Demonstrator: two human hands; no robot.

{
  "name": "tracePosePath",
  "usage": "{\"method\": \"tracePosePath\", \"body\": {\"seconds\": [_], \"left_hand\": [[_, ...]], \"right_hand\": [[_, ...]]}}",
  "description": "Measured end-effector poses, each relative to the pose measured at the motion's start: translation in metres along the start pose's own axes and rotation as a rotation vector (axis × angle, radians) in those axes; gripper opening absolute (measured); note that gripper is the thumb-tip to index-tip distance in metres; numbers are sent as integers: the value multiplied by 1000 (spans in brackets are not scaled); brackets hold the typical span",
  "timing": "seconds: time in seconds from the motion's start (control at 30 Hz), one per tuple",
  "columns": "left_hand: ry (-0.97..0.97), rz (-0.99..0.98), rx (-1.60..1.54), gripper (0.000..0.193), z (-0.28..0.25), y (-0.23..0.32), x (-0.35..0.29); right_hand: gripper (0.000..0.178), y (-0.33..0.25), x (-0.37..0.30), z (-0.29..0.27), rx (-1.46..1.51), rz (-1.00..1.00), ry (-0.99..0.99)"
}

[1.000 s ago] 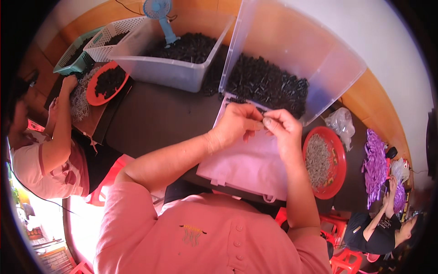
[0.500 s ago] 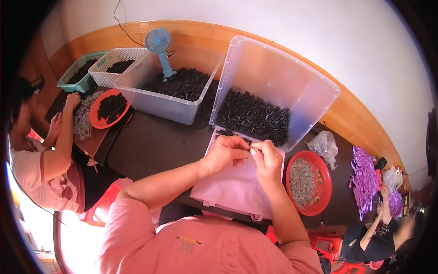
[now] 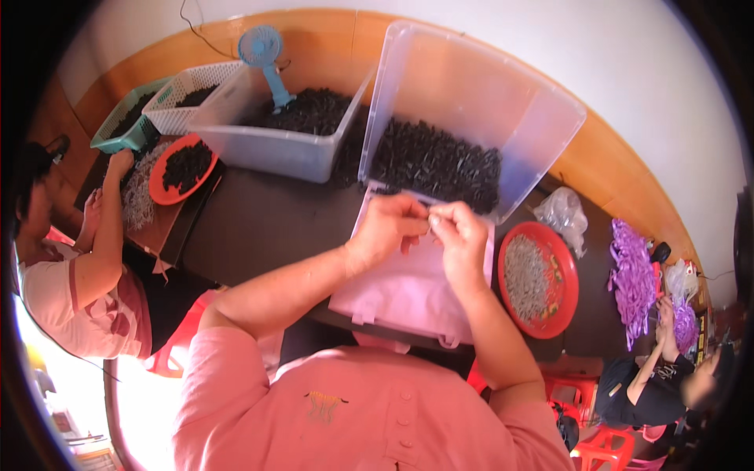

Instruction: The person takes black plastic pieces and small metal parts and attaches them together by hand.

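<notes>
My left hand [image 3: 390, 228] and my right hand [image 3: 462, 239] meet over a pink cloth [image 3: 400, 294], fingertips pinched together. Whatever small piece sits between them is too tiny to make out. Just beyond lies a clear plastic bin [image 3: 479, 94] tipped on its side, with a heap of short black tube-like pieces [image 3: 440, 166] in its mouth. Right of the cloth stands a red bowl [image 3: 572, 294], holding many small pale grey pieces [image 3: 525, 275].
A second clear bin [image 3: 267, 149] of black pieces holds a blue handheld fan [image 3: 271, 71]. Baskets [image 3: 169, 106] and an orange-red bowl [image 3: 161, 192] are left, by a seated co-worker [image 3: 86, 275]. Rightward are a plastic bag [image 3: 563, 212], purple ribbons [image 3: 631, 275] and another person [image 3: 640, 392].
The whole view has shifted, so the table and bins sit higher in the picture. My hands stay pinched together over the cloth.
</notes>
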State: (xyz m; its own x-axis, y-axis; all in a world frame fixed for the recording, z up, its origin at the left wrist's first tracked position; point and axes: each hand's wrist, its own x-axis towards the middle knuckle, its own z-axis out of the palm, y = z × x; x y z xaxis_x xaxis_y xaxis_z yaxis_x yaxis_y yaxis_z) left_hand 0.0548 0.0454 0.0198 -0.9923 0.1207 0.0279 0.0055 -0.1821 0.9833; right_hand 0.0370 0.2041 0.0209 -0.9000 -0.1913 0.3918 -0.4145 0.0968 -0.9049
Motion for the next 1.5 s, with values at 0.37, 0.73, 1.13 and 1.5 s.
{"method": "tracePosePath", "body": {"seconds": [0.37,0.73,1.13,1.5], "left_hand": [[-97,8,-199,11,-2,13,7],[-70,-32,-210,14,-5,15,5],[-92,-33,-160,14,-3,14,3],[-104,-48,-125,15,-2,12,3]], "right_hand": [[11,-23,13,-11,-185,-113,-36],[13,-20,15,-22,-215,-164,25],[12,-27,15,-19,-253,-223,-115],[8,-23,15,-23,-333,-217,-152]]}}
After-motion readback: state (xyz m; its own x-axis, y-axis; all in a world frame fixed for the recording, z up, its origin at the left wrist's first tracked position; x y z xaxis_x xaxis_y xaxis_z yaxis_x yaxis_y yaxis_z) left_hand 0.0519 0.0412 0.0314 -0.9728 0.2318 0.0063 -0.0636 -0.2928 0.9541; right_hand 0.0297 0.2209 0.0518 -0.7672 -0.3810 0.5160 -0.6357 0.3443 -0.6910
